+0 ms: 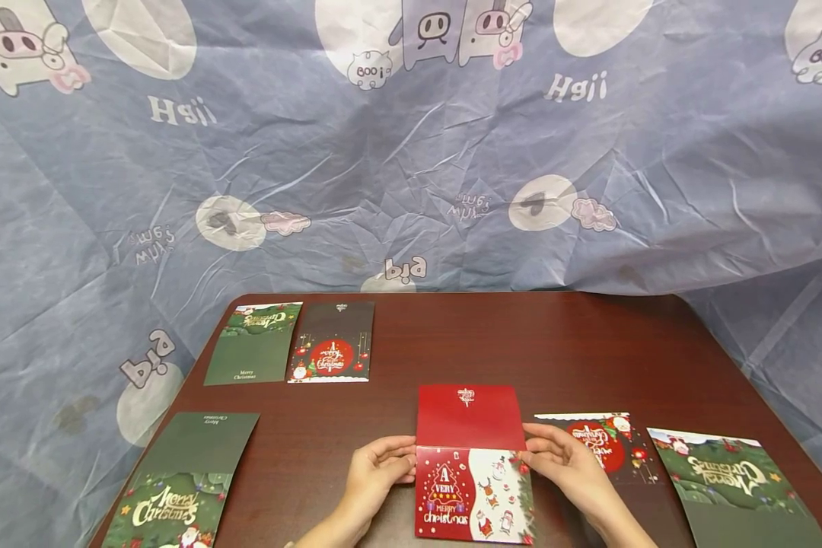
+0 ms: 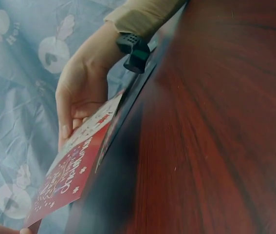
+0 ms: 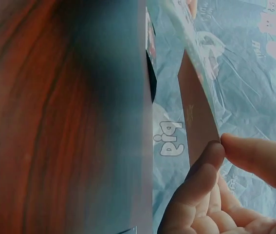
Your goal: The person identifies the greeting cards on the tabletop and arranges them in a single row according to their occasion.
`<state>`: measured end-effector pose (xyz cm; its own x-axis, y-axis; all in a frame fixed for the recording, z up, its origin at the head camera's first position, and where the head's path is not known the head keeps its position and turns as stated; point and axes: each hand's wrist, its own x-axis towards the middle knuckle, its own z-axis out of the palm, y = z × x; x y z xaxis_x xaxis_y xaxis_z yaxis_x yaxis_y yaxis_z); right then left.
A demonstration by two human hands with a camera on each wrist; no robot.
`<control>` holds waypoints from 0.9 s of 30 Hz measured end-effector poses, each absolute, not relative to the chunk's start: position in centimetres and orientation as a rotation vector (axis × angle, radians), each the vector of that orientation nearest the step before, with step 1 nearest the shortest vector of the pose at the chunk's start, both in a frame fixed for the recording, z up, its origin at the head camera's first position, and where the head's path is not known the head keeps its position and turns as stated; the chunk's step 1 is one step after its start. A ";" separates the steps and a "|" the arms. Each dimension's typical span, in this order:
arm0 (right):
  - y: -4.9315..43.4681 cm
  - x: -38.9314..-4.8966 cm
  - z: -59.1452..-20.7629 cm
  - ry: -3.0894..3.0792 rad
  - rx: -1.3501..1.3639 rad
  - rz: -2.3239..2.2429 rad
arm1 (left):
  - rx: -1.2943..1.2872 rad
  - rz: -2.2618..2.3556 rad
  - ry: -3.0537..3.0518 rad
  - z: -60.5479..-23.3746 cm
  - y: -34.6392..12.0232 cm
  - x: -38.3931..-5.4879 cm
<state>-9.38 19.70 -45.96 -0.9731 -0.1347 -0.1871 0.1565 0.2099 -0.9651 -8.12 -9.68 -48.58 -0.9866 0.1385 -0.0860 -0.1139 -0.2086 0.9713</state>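
You are holding the red card [image 1: 470, 422] unfolded in front of you, its plain red panel lying beyond the crease and its printed panel lying nearer to you. By the look of it, you are in the middle of positioning this card between both hands; whether you are setting it down or working the fold, these views are not showing.

Your left hand [image 1: 378, 473] is pinching the left edge close to the crease, and your right hand [image 1: 563, 460] is gripping the right edge at about the same level, with thumb and finger meeting on it in the right wrist view. So the card is sitting between the two hands, and in the wrist views it is hanging tilted above the worktop [image 1: 520, 346] rather than resting flat.

The next move is probably calling for an even, light pinch on both sides, since thin card will be bending easily if one hand is pulling ahead. Watch your right side too: a dark card [image 1: 626, 450] is lying just beside that hand, partly hidden by it, with a green card [image 1: 733, 476] lying farther right, so a low sweep could be nudging them.
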 end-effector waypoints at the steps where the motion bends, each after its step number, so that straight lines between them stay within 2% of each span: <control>1: 19.6 -9.5 -45.9 2.254 0.006 -1.842 | 0.024 2.324 1.880 -48.6 -9.7 -8.3; 8: 19.0 -10.4 -45.4 2.290 -0.106 -1.789 | -0.018 2.348 1.938 -48.7 -10.0 -9.4; 27: 17.5 -13.0 -44.5 2.305 -0.207 -1.805 | -0.018 2.418 2.112 -47.9 -10.6 -11.7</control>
<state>-12.96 17.54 -44.52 -0.9689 -0.2356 -0.0753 0.0165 0.2421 -0.9701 -11.67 -10.65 -47.94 -0.9976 -0.0588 0.0365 0.0441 -0.1332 0.9901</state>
